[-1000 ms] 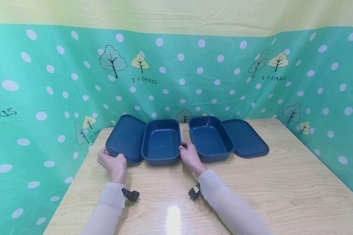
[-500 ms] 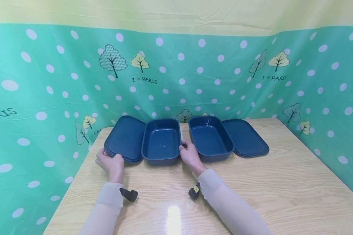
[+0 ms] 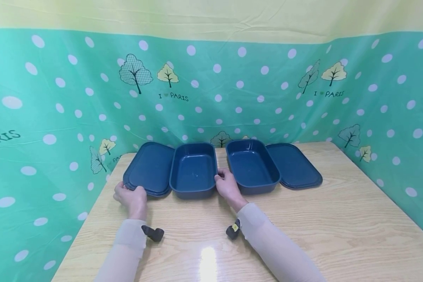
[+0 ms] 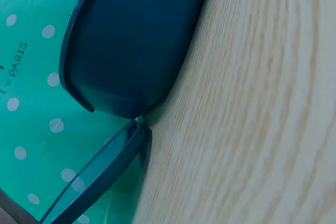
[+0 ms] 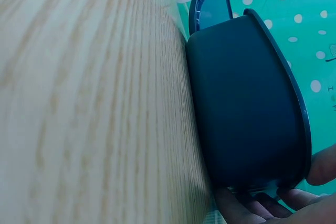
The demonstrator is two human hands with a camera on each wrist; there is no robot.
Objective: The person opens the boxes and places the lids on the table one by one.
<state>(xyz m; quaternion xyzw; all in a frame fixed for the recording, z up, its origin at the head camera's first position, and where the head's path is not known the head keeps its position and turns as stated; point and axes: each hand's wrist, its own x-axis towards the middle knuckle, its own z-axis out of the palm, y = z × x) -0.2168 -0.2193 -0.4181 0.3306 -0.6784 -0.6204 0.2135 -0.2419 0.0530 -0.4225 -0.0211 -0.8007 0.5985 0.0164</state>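
Note:
A dark blue lid (image 3: 150, 169) leans at the left, its right side low beside a matching rectangular food container (image 3: 194, 172). My left hand (image 3: 132, 199) pinches the lid's near left corner, holding that side raised off the table. Seen from the left wrist, the lid (image 4: 107, 182) slants up from the table at the container's foot (image 4: 136, 40). My right hand (image 3: 227, 187) grips the container's right wall; in the right wrist view its thumb is at the rim and its fingers (image 5: 239, 208) lie against the side. The container stands upright, open on top.
A second open blue container (image 3: 252, 164) stands just right of my right hand. Another blue lid (image 3: 296, 166) lies flat beyond it, partly behind that container. A dotted green curtain (image 3: 211, 90) closes off the back and sides of the wooden table (image 3: 197, 227).
The left lid's outer side has sunk toward the table and shifted left, and my left hand has moved left and slightly nearer with it. My right hand and both containers have stayed put.

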